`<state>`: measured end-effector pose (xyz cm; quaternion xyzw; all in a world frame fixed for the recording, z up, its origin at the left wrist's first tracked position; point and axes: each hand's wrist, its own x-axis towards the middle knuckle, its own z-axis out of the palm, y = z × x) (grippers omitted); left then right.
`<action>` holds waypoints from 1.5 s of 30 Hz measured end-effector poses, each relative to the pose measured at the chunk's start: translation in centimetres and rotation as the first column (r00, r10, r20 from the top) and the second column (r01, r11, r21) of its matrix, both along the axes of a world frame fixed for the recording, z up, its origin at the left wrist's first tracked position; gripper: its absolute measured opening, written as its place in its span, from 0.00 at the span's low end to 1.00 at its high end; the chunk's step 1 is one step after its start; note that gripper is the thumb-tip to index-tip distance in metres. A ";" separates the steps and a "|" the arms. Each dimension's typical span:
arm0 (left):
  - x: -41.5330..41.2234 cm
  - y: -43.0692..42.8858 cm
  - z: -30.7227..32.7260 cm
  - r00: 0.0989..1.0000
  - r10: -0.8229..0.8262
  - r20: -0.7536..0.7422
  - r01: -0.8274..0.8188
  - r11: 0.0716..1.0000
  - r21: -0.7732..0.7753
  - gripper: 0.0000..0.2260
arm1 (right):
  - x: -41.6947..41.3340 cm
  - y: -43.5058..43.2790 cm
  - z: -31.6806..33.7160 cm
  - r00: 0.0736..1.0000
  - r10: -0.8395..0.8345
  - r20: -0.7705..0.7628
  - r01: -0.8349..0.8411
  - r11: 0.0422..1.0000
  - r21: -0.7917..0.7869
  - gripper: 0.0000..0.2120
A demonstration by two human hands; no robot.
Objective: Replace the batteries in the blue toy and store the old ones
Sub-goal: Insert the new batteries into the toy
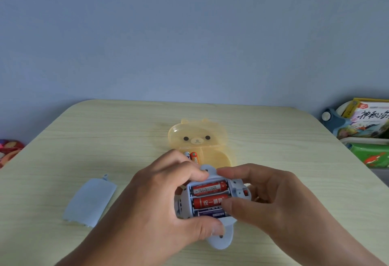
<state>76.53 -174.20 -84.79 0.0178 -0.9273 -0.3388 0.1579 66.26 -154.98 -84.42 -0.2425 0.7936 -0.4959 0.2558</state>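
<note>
Underneath everything lies a pale wood-grain table (273,139) with rounded far corners, set against a plain blue-grey wall (189,34). Off its right edge stand bins of picture books (366,122); a red patterned object (8,150) shows at the left edge.

At near centre, the blue toy (221,238) is held just above the table with its open battery bay facing up. Its long axis runs near to far, one rounded end towards the person and the other towards the wall. Three batteries (208,201) lie across it, left to right: two red and one dark.

The left hand (164,202) grips the toy's left side, fingers curled over the far edge and thumb on the near edge. The right hand (273,198) grasps the right side, forefinger on the far rim and thumb against the right end of the middle battery.

Just beyond, a yellow bear-shaped case (212,156) lies open, with two spare batteries (194,156) in its left compartment. The toy's battery cover (90,200) lies flat, well to the left.
</note>
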 end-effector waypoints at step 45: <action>4.1 -4.3 4.0 0.987 0.150 -0.063 -0.127 0.952 0.279 0.21 | 0.7 0.5 -0.1 0.996 0.073 0.044 -0.068 0.991 -0.117 0.35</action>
